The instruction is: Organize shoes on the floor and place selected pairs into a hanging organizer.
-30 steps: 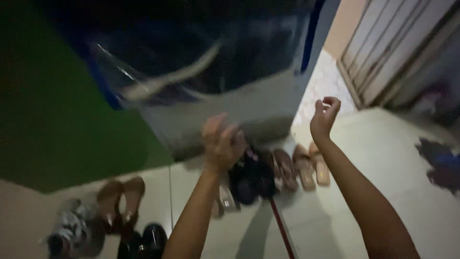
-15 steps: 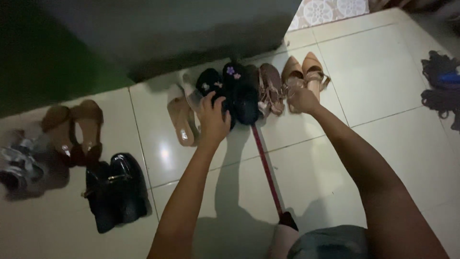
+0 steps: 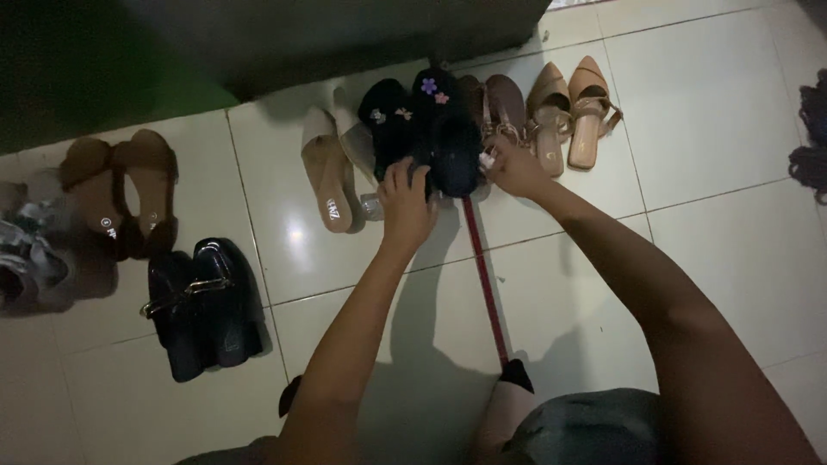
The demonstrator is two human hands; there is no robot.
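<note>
Head view: tan heels (image 3: 568,116) and loafers (image 3: 205,306) flank black slippers (image 3: 426,129); my left hand (image 3: 405,202) curls on them, right hand (image 3: 515,168) pinches brown sandals (image 3: 500,108).

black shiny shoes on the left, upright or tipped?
Upright. The black shiny shoes rest soles-down on the floor tiles, side by side, tops facing the camera.

You face one label only: small dark lettering printed on the insole of the tan flat shoe (image 3: 330,176), left of centre in the frame. No packages, signs or screens.
</note>
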